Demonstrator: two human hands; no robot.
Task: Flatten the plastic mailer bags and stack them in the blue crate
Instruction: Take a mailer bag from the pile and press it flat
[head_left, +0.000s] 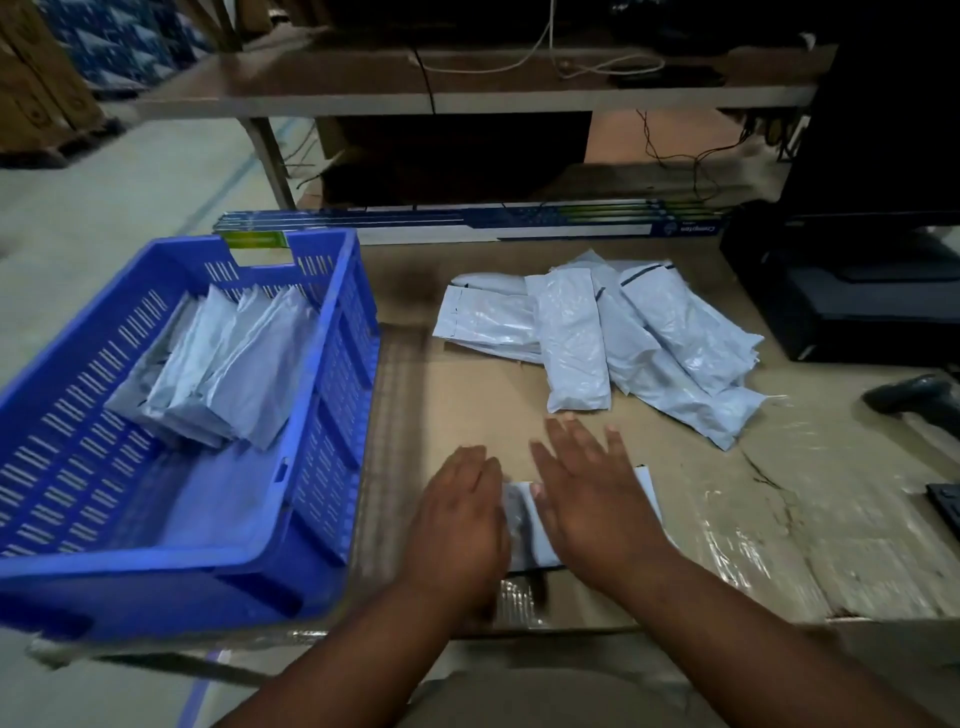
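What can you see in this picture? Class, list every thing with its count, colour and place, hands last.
Crate: one, blue, left on the table.
Stacked bags: several, pale grey, leaning inside the crate.
Loose bags: a pile, pale grey, far right of the crate.
Pressed bag: one, pale grey, under both hands.
Long boxes: a few, blue and white, behind the crate.
Scanner: one, black, right edge.
Table: one, cardboard-covered.
Left hand: flat on the pressed bag.
Right hand: flat on the pressed bag.
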